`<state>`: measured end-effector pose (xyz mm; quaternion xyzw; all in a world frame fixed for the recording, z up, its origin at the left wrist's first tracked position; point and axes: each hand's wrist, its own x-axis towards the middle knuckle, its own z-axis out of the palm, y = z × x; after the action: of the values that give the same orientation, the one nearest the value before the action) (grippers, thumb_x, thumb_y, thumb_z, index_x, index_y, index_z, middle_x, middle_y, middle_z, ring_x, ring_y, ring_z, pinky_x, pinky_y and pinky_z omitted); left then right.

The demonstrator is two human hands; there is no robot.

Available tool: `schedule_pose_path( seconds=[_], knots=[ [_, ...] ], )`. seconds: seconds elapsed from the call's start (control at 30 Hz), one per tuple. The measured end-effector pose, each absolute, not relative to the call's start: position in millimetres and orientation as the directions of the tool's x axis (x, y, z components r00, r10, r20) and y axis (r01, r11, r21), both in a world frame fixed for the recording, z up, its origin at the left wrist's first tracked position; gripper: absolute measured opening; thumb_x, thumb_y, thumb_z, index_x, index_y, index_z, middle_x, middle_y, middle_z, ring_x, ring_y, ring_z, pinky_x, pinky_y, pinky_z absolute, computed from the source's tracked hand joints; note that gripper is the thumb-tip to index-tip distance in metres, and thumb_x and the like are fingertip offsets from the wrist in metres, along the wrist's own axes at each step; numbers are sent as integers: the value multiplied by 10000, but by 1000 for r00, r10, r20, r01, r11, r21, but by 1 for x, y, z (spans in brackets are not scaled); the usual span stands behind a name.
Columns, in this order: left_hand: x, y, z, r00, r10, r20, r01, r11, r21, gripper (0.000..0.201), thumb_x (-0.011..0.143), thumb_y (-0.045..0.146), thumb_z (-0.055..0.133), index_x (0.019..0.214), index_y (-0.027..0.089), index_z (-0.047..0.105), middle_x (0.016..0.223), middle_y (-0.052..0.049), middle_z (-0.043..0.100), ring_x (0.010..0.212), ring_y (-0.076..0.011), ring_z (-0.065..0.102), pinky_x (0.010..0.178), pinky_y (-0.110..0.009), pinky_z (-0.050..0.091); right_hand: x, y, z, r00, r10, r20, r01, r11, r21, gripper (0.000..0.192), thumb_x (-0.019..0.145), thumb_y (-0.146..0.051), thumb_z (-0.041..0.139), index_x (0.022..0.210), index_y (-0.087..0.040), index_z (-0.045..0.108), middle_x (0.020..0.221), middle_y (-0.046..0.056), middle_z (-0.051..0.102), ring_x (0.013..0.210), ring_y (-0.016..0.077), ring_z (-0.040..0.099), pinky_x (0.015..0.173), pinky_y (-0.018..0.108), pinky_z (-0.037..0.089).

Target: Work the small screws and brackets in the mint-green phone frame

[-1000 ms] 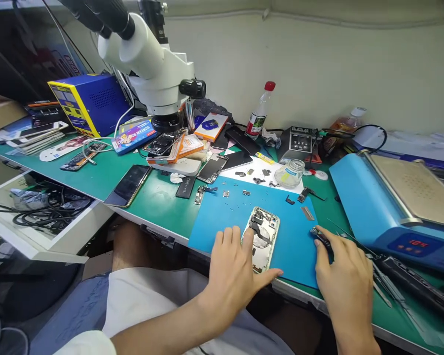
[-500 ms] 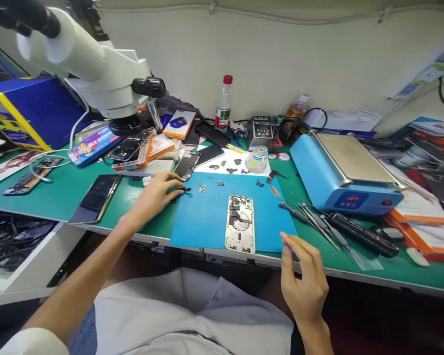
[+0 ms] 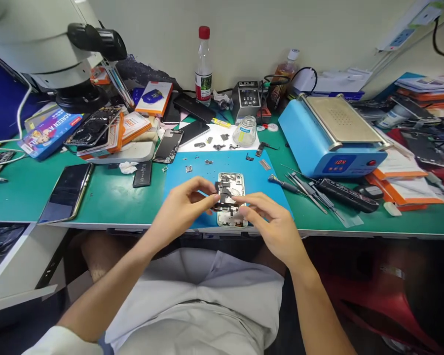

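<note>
Over an opened phone housing (image 3: 233,218) on the blue mat, both hands meet at a small, thin dark phone part (image 3: 225,205). My left hand (image 3: 187,204) pinches its left end between thumb and fingers. From the right, my right hand (image 3: 270,222) closes thumb and fingers on the other end. The fingers hide much of the part, so its exact kind is unclear. A black phone battery (image 3: 142,174) lies left of the mat, and small metal pieces (image 3: 209,161) are scattered on the mat's upper area.
A blue heating plate (image 3: 333,143) stands to the right, with a screwdriver (image 3: 284,184) and tweezers (image 3: 305,192) before it. A glass jar (image 3: 244,132) sits behind the mat. On the left are a phone (image 3: 66,192), stacked boxes (image 3: 111,135) and a microscope (image 3: 59,44).
My left hand has come from the mat's upper left to above the housing, bringing a dark part. My right hand has moved left to meet it. The view has shifted right and down.
</note>
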<state>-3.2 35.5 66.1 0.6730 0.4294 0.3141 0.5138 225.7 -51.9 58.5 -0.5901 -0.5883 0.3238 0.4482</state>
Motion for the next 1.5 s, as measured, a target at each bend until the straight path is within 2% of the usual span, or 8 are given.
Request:
schedule_pose_path(
  seconds=[0.17,0.33,0.6,0.77,0.93,1.23,1.4,1.5],
  knots=[
    [13,35,52,483,874,-49,283,-103,954,226,992,465,808,960,248,755,949,-8,820,871,-193,766,758,-306,570,233,-38,53,40,998,51,406,31,-913,209,1016,-461,797,1017,-279,899,1011,42,820,846,188,735,716,321,529],
    [9,36,49,469,883,-32,374,-166,912,214,986,365,826,1186,313,768,986,17,843,958,-221,726,856,-353,499,243,-37,50,-7,1000,20,482,21,-876,186,1020,-395,766,980,-263,890,1002,46,814,813,180,671,734,338,478],
    [13,28,42,467,884,2,443,-236,865,149,1007,299,779,1115,286,678,904,34,814,946,-238,737,888,-393,492,249,-37,58,-111,994,-26,518,36,-855,293,1097,-334,591,1109,-262,876,1109,51,820,967,195,719,835,327,526],
    [11,30,43,524,851,20,458,-302,836,166,1022,285,778,1149,294,671,940,53,822,983,-232,746,977,-423,467,251,-35,60,-149,987,-65,544,27,-839,181,1024,-375,744,1084,-271,880,1086,40,795,785,155,626,679,308,446],
    [10,29,43,564,825,40,461,-354,813,146,1069,282,751,1200,298,688,1030,42,830,1029,-231,746,986,-421,448,250,-32,59,-157,984,-82,552,19,-833,158,1025,-354,751,972,-251,859,1037,36,775,763,142,604,683,299,441],
    [8,31,42,623,780,56,475,-435,765,186,1049,262,793,1194,287,679,1043,19,809,1003,-241,718,956,-420,440,255,-27,63,-233,966,-110,591,51,-805,161,1035,-374,752,982,-263,857,1006,28,775,741,145,612,687,303,473],
    [5,30,38,658,745,107,439,-495,750,439,1079,242,754,1460,308,545,1113,22,804,966,-209,698,960,-404,445,256,-20,65,-281,952,-120,613,82,-785,148,1023,-364,750,981,-257,842,935,12,754,729,141,585,676,294,455],
    [3,30,35,716,682,147,406,-579,707,242,1113,243,721,1341,311,674,1172,1,787,979,-210,653,912,-394,405,255,-16,67,-300,944,-139,621,82,-780,140,1009,-345,741,957,-246,827,883,0,740,706,133,580,658,283,447]
  ],
)
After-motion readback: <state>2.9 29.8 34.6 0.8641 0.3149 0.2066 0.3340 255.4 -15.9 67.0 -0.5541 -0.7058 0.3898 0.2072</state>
